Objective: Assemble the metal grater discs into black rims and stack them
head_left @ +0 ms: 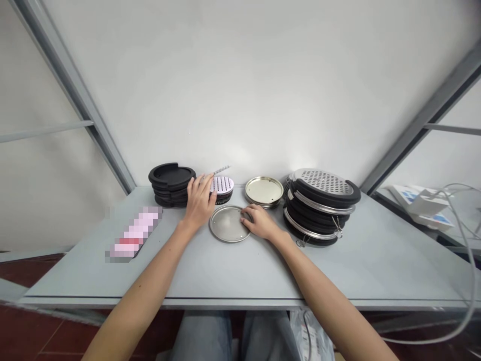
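Note:
On the desk in front of me lies a shallow round metal plate (227, 224) with small holes near its rim. My right hand (259, 219) grips its right edge, fingers bent over onto the top. Further back, my left hand (199, 200) reaches between a stack of black rings (173, 176) and a small stack topped by a slotted disc (223, 185). Its fingers are apart, the thumb beside the disc. A thin patterned metal strip (221, 170) shows just beyond the fingertips; whether they touch it I cannot tell.
Behind the plate stands a stack of shiny round plates (264, 190). To the right rises a tall pile of black rings and perforated discs (323, 205), wire loops hanging from it. A blurred-out phone-like object (135, 234) lies left. White cables (466, 250) run along the right.

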The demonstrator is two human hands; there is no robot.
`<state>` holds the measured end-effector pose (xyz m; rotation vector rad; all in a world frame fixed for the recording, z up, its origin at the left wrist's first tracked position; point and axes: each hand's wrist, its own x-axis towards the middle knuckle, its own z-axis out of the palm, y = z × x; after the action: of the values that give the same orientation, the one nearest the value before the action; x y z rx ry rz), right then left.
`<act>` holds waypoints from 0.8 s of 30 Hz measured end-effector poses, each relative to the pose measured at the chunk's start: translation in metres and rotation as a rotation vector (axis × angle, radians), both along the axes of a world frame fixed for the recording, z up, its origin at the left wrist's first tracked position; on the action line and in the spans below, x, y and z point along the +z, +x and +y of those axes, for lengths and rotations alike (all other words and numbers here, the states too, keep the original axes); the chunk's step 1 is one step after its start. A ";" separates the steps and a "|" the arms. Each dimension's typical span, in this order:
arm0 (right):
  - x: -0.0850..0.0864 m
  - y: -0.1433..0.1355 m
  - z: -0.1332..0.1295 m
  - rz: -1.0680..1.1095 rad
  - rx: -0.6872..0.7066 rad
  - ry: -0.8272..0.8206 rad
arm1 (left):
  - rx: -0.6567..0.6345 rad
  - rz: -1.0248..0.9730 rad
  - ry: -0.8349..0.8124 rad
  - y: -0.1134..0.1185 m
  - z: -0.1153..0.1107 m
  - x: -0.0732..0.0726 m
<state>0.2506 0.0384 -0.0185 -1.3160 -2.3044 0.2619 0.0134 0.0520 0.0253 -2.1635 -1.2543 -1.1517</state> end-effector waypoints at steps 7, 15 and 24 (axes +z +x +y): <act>-0.002 -0.005 0.006 0.422 -0.082 -0.018 | -0.141 0.031 0.009 0.014 -0.028 0.003; 0.013 0.001 0.016 1.170 -0.233 -0.537 | -0.298 -0.006 -0.118 0.030 -0.054 0.001; 0.020 -0.004 0.007 1.248 -0.148 -0.632 | -0.412 -0.010 -0.174 0.031 -0.059 -0.005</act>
<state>0.2464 0.0454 0.0013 -1.0432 -1.0638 1.3760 0.0445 -0.0065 0.0201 -2.6351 -0.9670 -1.2445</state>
